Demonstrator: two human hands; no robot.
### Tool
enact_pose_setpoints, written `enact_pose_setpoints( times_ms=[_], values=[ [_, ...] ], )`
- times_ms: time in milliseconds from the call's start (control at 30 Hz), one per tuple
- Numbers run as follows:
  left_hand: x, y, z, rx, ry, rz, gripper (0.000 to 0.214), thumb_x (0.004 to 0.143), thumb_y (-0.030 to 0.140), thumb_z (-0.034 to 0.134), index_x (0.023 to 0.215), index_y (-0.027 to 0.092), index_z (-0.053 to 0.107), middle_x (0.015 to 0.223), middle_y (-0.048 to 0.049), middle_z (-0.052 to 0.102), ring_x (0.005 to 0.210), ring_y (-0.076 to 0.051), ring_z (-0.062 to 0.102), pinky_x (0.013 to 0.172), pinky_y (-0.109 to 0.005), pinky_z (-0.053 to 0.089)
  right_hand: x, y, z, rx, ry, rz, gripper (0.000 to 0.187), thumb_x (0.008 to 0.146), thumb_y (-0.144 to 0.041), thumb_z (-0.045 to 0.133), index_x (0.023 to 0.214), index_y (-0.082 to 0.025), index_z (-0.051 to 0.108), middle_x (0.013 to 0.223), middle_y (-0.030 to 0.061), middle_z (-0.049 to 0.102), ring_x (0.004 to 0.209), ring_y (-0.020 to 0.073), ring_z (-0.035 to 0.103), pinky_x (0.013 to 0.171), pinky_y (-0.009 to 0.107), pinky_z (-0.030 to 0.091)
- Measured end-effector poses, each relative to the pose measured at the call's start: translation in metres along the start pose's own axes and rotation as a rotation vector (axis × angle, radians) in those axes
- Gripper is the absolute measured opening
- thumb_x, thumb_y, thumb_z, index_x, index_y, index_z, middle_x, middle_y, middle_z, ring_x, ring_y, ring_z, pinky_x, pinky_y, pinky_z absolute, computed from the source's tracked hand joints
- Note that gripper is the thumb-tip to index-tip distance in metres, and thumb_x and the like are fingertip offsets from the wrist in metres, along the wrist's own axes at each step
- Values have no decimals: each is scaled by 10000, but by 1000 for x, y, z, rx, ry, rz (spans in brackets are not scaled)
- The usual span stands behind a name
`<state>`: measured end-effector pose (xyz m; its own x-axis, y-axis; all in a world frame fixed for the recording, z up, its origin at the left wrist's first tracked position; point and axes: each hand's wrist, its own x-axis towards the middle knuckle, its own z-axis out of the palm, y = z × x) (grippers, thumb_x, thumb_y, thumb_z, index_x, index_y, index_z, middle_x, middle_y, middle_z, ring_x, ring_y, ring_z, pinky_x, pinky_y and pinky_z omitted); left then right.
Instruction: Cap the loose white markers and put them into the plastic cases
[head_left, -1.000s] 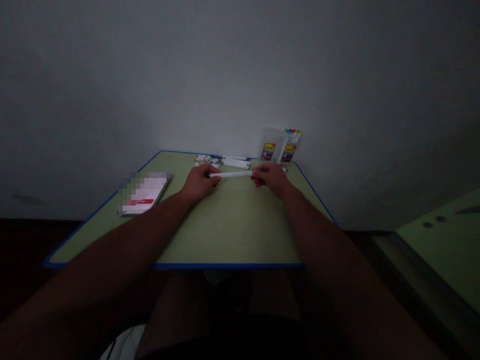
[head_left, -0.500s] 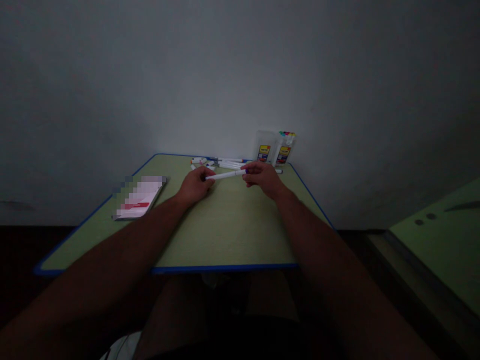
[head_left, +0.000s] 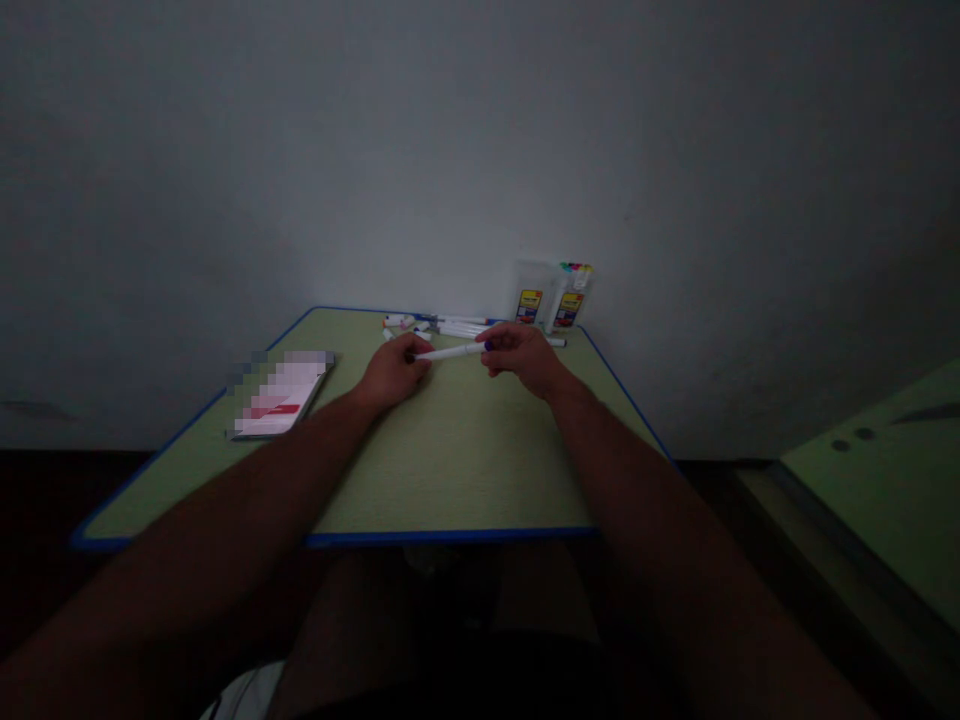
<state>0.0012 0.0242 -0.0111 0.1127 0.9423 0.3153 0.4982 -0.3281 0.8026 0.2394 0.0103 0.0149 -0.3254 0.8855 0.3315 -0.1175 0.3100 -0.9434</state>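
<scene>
A white marker with a dark purple end is held nearly level above the table, between both hands. My left hand is closed on its left end. At the purple end, my right hand grips with thumb and fingers. Behind the hands lie several white markers and loose caps near the table's back edge. One more marker's dark tip shows just right of my right hand; the rest of it is hidden.
A clear plastic case and a second case with colourful marker ends stand by the wall at the back right. A flat tablet-like thing, partly blurred out, lies at the left of the blue-edged table.
My right hand has shifted slightly left toward my left hand, along with the purple end of the marker. My left hand stays almost in place.
</scene>
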Motion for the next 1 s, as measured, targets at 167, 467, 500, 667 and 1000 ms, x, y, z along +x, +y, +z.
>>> enact_pose_setpoints(
  times_ms=[167,467,500,667,1000],
  values=[
    [-2,5,-1,-1,33,-15,149,707,180,682,854,196,661,782,-11,668,715,-182,593,712,-329,475,2,6,-7,-37,39,-3,341,617,-253,841,924,-191,706,684,-43,616,570,94,575,511,236,534],
    [-5,13,1,-88,122,115,182,683,249,771,836,182,699,701,20,594,640,-131,498,635,-294,415,-2,12,-14,-437,283,253,70,783,-156,739,842,-154,702,591,-11,620,469,88,533,401,180,397],
    [-6,13,2,-101,121,121,188,680,259,777,835,183,703,681,26,578,620,-125,483,611,-287,402,-2,12,-13,-463,286,272,59,797,-145,726,854,-152,712,588,-12,620,462,82,528,405,176,387],
    [-9,17,6,-164,110,155,227,652,256,800,852,182,723,659,30,569,598,-114,477,571,-272,382,-3,13,-11,-542,287,304,86,832,-153,709,909,-154,748,584,-15,625,454,66,512,468,181,405],
    [-14,24,13,-223,33,191,276,639,237,811,910,203,774,628,39,620,573,-121,520,560,-273,427,-2,12,-2,-581,169,306,185,887,-179,683,1055,-154,756,646,0,674,474,57,542,490,168,414]
  ],
)
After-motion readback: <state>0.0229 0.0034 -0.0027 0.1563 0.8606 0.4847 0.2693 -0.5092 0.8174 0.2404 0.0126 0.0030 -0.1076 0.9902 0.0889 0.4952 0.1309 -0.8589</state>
